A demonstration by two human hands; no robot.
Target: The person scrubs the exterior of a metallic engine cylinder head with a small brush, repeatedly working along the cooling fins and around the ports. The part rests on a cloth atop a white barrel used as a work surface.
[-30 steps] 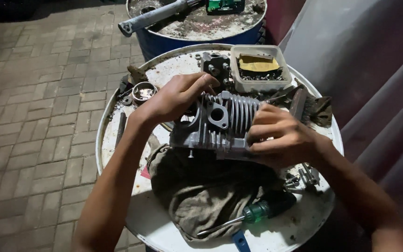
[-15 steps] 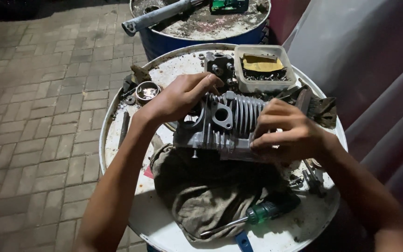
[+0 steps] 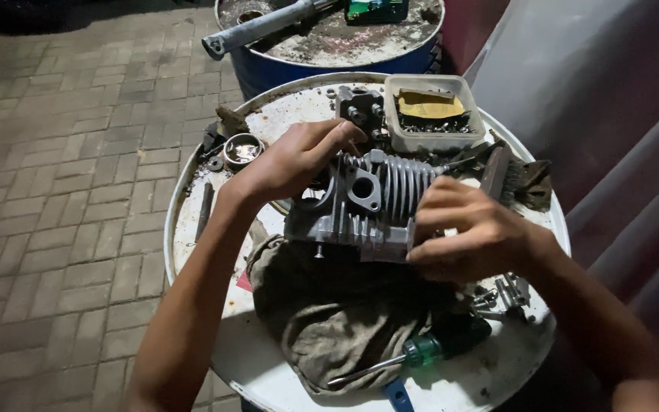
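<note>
Grey cast metal is what both sets of fingers are on: a finned engine cylinder (image 3: 371,206) sitting over the middle of a round white drum-top surface (image 3: 192,229). The right hand (image 3: 470,233) has its fingers (image 3: 440,206) curled and pressed against the right end of the fins, thumb low on the bottom edge, so it's gripping that end. The left hand (image 3: 295,160) comes in from the other side, fingers (image 3: 337,137) bent together over the top left of the cylinder, clamped on it there.

Right under the part is a crumpled, dirty olive rag (image 3: 329,313), and a green-handled screwdriver (image 3: 413,352) lies across the rag's lower edge, near the rim. Some loose bolts (image 3: 501,294) sit just beside the right wrist. Past the cylinder there's a pale plastic tub (image 3: 432,114) with something yellow inside, a small dark metal block (image 3: 360,107) next to it, and a little round cup (image 3: 242,149) off to the left. Behind all that is a blue drum (image 3: 268,72) with a grey tube (image 3: 261,29) lying across its top.
</note>
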